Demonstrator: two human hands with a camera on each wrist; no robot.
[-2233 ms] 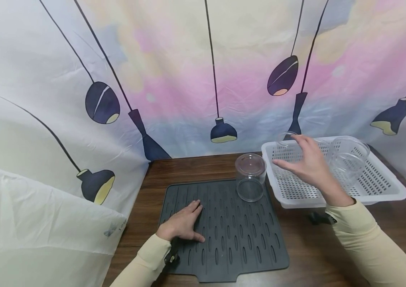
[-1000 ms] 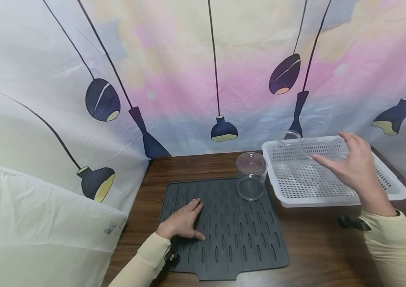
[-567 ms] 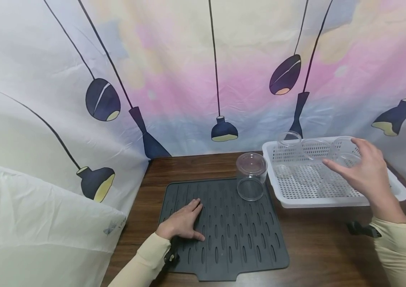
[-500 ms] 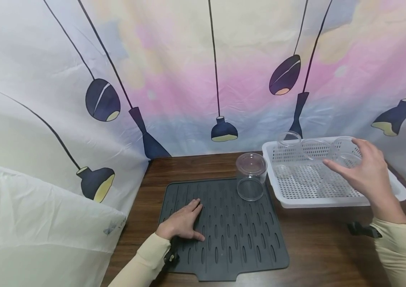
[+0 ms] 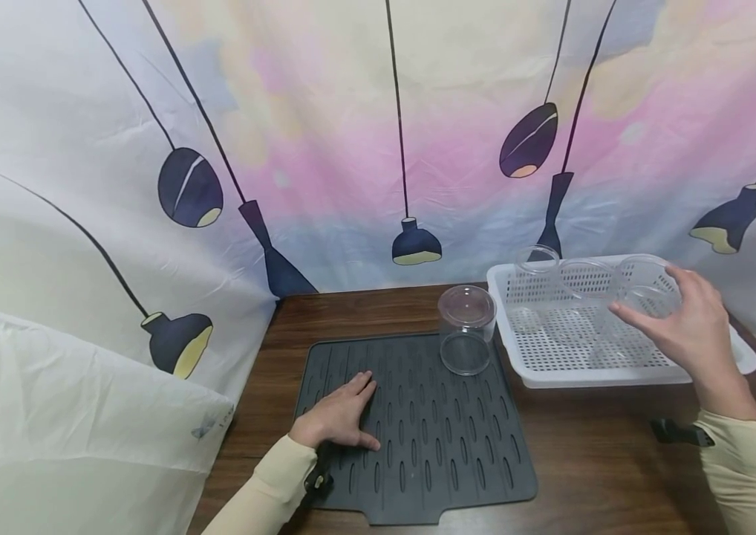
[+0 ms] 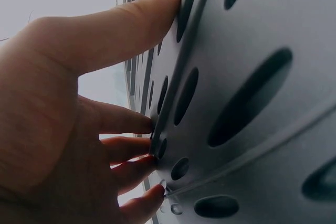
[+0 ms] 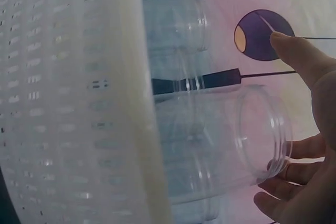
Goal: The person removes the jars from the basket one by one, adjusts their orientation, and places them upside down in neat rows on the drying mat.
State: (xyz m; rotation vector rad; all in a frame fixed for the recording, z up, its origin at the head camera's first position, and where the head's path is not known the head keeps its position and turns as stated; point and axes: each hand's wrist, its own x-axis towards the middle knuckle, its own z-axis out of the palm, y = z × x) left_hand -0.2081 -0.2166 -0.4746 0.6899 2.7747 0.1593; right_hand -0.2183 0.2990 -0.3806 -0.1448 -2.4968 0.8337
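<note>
My left hand (image 5: 339,417) rests with spread fingers on the dark grey ribbed mat (image 5: 418,416). In the left wrist view its thumb and fingertips (image 6: 144,200) meet the slotted surface. Over the right part of the white basket (image 5: 552,379), my right hand (image 5: 692,319) is held in a wide C at a clear cylindrical jar (image 5: 645,290). In the right wrist view, fingers are at the rim of this jar (image 7: 226,140) while the thumb (image 7: 299,51) stands apart from it. A clear jar (image 5: 467,334) stands at the mat's back right corner.
Two more clear round containers, one at the back left (image 5: 537,260) and a wider one (image 5: 588,279) beside it, stand in the basket. The brown wooden table (image 5: 592,461) meets a lamp-patterned cloth (image 5: 338,148) behind. White cloth (image 5: 84,416) hangs at the left.
My right hand has moved right across the basket, from the left container to the right jar, and lately shifts only slightly. The left hand stays on the mat.
</note>
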